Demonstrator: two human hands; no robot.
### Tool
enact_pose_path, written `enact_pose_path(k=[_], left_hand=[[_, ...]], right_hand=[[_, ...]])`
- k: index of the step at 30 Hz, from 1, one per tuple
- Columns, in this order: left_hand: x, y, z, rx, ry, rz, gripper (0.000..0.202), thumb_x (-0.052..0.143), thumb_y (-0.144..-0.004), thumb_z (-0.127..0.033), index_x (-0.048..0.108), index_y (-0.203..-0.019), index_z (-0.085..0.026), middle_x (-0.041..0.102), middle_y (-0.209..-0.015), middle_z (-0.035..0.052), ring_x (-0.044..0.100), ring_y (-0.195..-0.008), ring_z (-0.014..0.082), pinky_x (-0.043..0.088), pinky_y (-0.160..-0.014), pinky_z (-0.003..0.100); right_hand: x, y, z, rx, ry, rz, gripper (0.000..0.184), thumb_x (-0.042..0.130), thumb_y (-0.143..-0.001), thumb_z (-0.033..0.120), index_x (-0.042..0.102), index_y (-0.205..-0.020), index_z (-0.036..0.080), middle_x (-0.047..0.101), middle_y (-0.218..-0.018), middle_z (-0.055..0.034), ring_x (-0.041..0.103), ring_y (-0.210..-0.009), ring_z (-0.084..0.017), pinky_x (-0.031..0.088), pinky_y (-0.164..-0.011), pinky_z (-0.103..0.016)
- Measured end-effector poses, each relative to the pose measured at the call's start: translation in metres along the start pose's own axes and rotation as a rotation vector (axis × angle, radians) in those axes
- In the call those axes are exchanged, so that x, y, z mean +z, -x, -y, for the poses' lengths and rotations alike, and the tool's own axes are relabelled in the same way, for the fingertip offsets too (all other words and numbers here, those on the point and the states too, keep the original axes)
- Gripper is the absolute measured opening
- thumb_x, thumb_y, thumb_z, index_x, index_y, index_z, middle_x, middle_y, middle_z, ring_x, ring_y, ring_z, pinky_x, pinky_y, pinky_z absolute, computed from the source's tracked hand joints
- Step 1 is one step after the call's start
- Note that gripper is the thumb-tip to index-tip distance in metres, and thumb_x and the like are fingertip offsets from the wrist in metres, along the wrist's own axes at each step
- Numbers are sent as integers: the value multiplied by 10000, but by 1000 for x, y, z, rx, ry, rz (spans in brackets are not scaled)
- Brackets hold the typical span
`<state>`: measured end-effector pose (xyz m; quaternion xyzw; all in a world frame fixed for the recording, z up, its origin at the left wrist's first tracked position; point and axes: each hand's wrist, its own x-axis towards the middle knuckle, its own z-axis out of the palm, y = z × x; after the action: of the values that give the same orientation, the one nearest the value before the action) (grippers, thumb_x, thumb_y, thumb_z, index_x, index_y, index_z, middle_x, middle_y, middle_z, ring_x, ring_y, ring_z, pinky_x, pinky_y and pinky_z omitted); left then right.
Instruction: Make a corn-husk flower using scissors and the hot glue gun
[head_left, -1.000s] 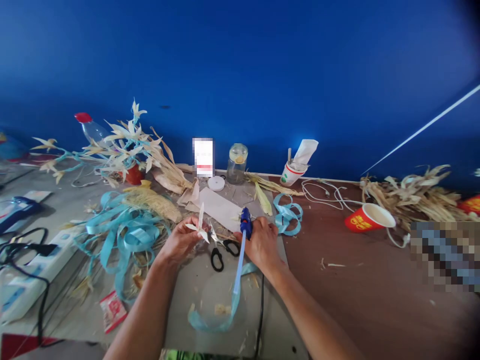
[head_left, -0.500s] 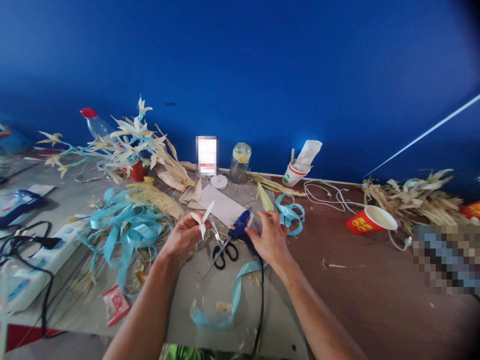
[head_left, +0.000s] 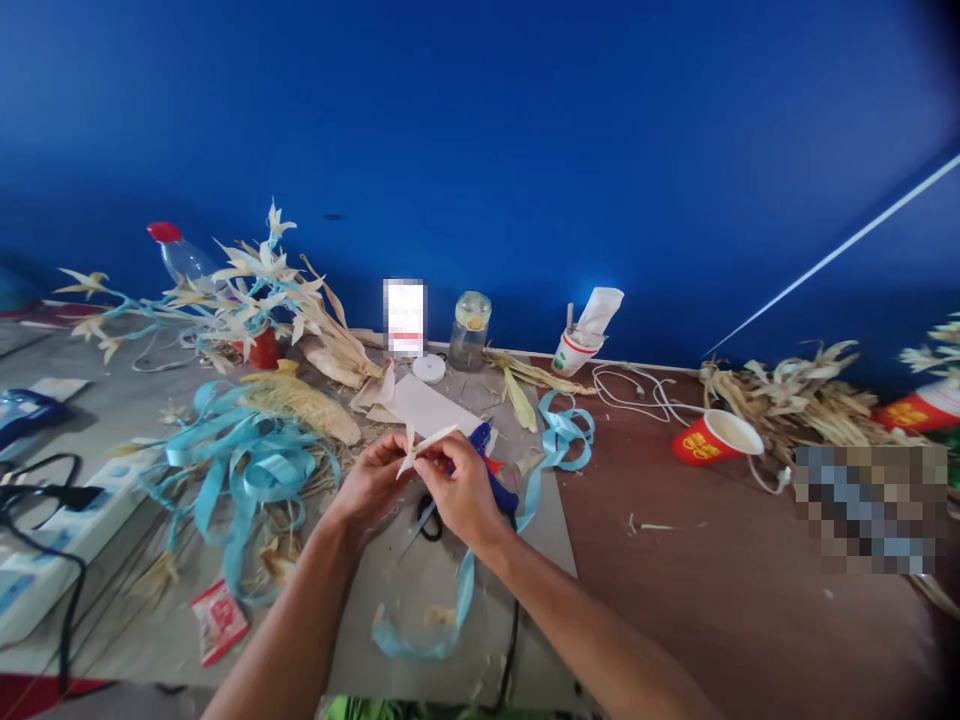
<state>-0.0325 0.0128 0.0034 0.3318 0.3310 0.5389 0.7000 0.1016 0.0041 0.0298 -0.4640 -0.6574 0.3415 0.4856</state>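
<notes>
Pinched in my left hand (head_left: 373,478) is a small corn husk flower (head_left: 409,452) with pale pointed petals. My right hand (head_left: 461,490) has its fingers closed at the flower's right side, touching a petal. Just behind that hand lies a blue glue gun (head_left: 501,490), partly covered by it, with its black cord running toward me. Black-handled scissors (head_left: 430,520) rest on the grey board under my hands, mostly hidden. A light blue ribbon (head_left: 461,600) curls across the board in front of my wrists.
At left are a tangle of blue ribbon (head_left: 247,470), a white power strip (head_left: 67,540) and branches of husk flowers (head_left: 259,265). A glass jar (head_left: 470,330) and a white cup (head_left: 576,352) stand by the blue wall. At right are a red paper cup (head_left: 716,437) and dried husks (head_left: 795,390).
My right hand has left the glue gun and moved left to the husk flower, meeting my left hand. My left hand has shifted slightly right. The view has turned a little to the right.
</notes>
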Motion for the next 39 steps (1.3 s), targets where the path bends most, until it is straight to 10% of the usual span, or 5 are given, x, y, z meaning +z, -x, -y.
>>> enact_pose_path(k=[12, 23, 29, 39], left_hand=[[-5, -2, 3, 54, 27, -3, 269, 719, -653, -210, 646, -905, -153, 649, -918, 62, 598, -825, 159, 438, -813, 303], [-4, -6, 1, 109, 21, -222, 277, 658, -708, -390, 588, -598, -145, 368, -407, -69, 385, -436, 63, 424, -571, 218], [-4, -5, 5, 60, -6, -161, 250, 743, -622, -220, 650, -843, -150, 602, -725, -6, 525, -588, 66, 435, -616, 202], [-8, -5, 7, 143, -161, -157, 297, 680, -699, -277, 683, -970, -157, 665, -716, 33, 571, -619, 119, 453, -634, 241]], right_hand=[[0, -3, 0, -21, 62, -198, 93, 564, -748, 181, 512, -671, 187, 516, -695, 3, 493, -663, -129, 405, -639, -249], [-14, -9, -3, -85, 234, -167, 77, 581, -749, 183, 557, -676, 185, 568, -720, -24, 516, -682, -143, 400, -660, -267], [-14, -9, -4, -73, 252, -136, 83, 585, -750, 173, 558, -672, 179, 577, -720, -18, 529, -697, -141, 405, -664, -261], [-9, -8, -3, -69, 210, -116, 64, 564, -774, 169, 616, -736, 172, 610, -764, -36, 558, -705, -143, 423, -692, -271]])
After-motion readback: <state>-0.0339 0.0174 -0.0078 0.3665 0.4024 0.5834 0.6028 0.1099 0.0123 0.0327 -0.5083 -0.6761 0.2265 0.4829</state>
